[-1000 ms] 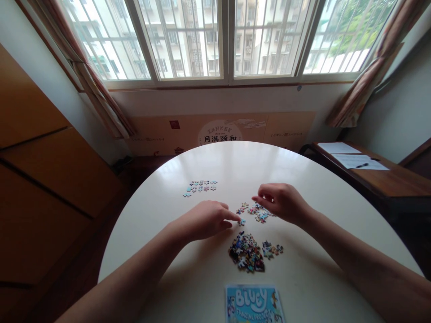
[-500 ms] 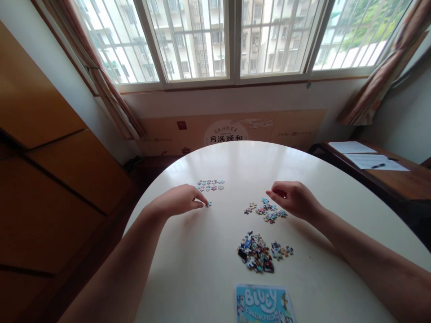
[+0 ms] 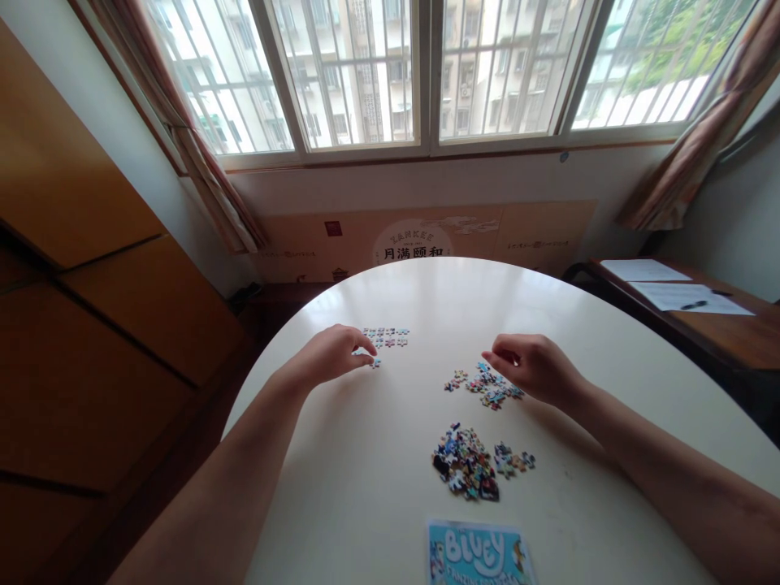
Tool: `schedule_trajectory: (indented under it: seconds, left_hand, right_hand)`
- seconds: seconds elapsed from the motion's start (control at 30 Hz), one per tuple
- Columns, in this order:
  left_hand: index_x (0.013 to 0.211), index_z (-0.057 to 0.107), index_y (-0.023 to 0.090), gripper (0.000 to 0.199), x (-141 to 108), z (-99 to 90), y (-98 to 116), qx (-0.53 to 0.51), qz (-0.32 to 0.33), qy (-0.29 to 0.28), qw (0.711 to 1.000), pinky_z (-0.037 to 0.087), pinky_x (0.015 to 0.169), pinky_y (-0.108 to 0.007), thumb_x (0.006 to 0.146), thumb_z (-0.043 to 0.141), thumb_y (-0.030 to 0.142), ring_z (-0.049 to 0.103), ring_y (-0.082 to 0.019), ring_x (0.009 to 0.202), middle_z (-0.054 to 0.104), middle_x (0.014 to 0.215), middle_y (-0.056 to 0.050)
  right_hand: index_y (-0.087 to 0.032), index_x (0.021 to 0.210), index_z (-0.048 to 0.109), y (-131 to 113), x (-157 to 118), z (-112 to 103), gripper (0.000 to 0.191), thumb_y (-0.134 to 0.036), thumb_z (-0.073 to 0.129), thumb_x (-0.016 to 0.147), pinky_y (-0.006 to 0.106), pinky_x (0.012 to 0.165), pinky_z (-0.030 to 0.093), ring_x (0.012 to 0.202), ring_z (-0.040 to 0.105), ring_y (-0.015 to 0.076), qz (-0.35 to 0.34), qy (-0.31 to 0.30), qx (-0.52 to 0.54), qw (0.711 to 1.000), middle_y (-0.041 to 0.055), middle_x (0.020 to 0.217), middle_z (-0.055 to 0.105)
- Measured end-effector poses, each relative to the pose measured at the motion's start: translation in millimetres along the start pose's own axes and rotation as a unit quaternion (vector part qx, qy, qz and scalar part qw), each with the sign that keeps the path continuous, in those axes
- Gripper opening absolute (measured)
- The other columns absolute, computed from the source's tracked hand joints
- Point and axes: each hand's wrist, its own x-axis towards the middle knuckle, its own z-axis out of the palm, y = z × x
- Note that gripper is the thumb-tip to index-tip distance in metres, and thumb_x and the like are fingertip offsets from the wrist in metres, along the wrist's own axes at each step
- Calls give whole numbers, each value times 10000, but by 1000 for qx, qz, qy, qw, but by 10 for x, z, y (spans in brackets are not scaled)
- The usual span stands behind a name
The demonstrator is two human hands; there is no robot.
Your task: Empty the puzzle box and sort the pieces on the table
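My left hand is at the left of the white table, thumb and index finger closed on a small light-blue puzzle piece. Just beyond it lie short rows of puzzle pieces. My right hand hovers with curled fingers at the upper right edge of a loose group of pieces; whether it holds anything is hidden. Nearer to me is a denser heap of mixed pieces, with a smaller cluster at its right.
A blue Bluey card lies at the near edge of view on the round white table. At the right, a brown desk bears papers and pens. A wooden cabinet stands at the left, and a barred window is ahead.
My left hand has moved slightly forward, toward the rows, with the small piece at its fingertips. The right hand stays nearly in place. The view has shifted a little.
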Motion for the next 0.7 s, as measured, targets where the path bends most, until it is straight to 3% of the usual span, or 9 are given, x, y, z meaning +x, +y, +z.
schedule_trajectory:
  seconds: [0.17,0.4,0.57,0.7]
  left_hand:
    - [912,803,303,170,39,64,-59,0,-9,-20,1000,409,629,-241,789,687,322,638,-179,745,751,867,2]
    - [933,804,296,171,34,56,-137,20,-25,24,999,419,662,-247,818,677,304,649,-185,781,749,881,-8]
    - [945,801,246,188,-8,-44,-74,26,-62,90,994,425,662,-262,866,649,323,649,-184,744,750,858,-31]
    - [890,804,266,148,6,-17,-75,14,-34,56,998,426,669,-256,844,668,303,653,-181,757,751,849,-14]
  right_hand:
    - [-151,656,524,11,-2,6,360,-396,556,918,198,551,307,537,364,54,-1,-2,0,1000,-22,575,468]
    - [-152,656,525,-5,-4,6,366,-402,553,922,197,558,312,536,366,53,-2,-11,1,1000,-25,577,469]
    - [-153,662,529,3,-3,5,366,-406,548,926,198,565,317,538,381,53,-5,-14,4,1000,-27,580,470]
    - [-154,665,534,8,-3,14,363,-405,548,927,200,567,319,540,384,55,-4,-18,8,1000,-24,581,477]
